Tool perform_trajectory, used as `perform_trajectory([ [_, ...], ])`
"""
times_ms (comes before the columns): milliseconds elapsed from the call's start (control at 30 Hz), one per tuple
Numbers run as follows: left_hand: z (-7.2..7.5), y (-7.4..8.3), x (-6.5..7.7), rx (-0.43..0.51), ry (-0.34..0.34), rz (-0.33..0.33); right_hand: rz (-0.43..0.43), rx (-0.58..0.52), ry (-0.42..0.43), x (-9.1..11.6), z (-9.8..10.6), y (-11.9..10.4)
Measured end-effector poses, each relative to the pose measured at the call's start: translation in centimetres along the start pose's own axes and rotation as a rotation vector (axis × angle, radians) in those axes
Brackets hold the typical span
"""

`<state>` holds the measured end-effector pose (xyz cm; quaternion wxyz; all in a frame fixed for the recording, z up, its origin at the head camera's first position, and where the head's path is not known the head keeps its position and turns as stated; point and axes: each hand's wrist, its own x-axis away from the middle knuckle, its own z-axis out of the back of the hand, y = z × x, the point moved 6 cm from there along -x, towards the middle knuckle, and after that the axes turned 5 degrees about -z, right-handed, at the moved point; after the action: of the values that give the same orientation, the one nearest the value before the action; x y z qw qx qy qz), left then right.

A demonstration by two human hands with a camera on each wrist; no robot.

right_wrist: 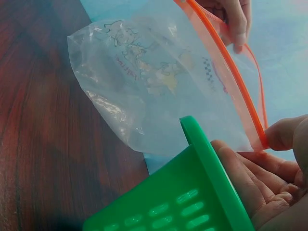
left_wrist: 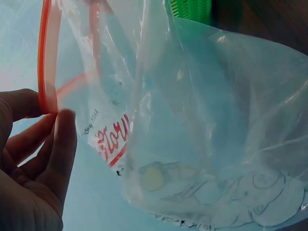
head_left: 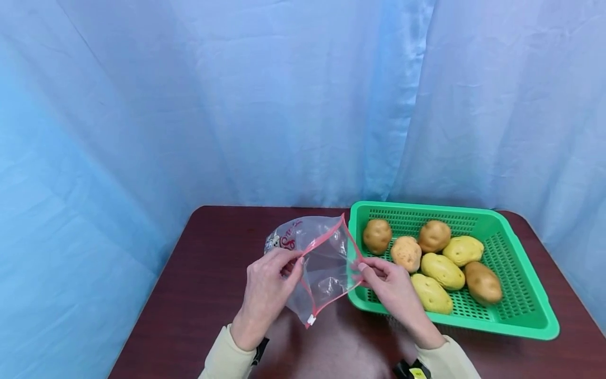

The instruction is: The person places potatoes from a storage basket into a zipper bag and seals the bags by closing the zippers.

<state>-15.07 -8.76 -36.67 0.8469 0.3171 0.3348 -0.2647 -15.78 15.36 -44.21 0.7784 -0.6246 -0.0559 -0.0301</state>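
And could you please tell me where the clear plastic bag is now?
In the head view, the clear bag is below centre, held open between the left hand and the right hand, by the left edge of the green basket.

My left hand [head_left: 269, 281] and right hand [head_left: 393, 289] stand apart, each thumb [head_left: 295, 270] pinched against fingers [head_left: 380, 262]; wrists [head_left: 247, 327] angle inward.

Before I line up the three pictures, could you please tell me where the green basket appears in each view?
Head: the green basket is on the right, in the lower half.
Left wrist: only a small piece of the green basket shows, at the top edge, right of centre.
Right wrist: part of the green basket shows at bottom centre, cut off by the lower edge.
Shared landmark: the clear bag with its reddish zip edge.
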Motion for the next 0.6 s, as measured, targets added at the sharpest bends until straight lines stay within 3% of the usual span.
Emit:
perform_trajectory([
  [100,-0.5,-0.6,0.1,0.074,-0.044,0.081,-0.005,0.032,0.006,-0.1,0.0,0.0],
  [333,-2.7,-2.8,1.4,0.359,-0.157,0.454,0.02,0.105,-0.007,-0.1,-0.1,-0.1],
  [433,-3.2,-3.2,1.9,0.437,-0.152,0.533,0.043,0.145,-0.005,-0.1,-0.2,-0.3],
  [600,-4.1,-3.4,2.2,0.588,-0.129,0.608,0.089,0.268,0.033,0.0,0.2,-0.7],
])
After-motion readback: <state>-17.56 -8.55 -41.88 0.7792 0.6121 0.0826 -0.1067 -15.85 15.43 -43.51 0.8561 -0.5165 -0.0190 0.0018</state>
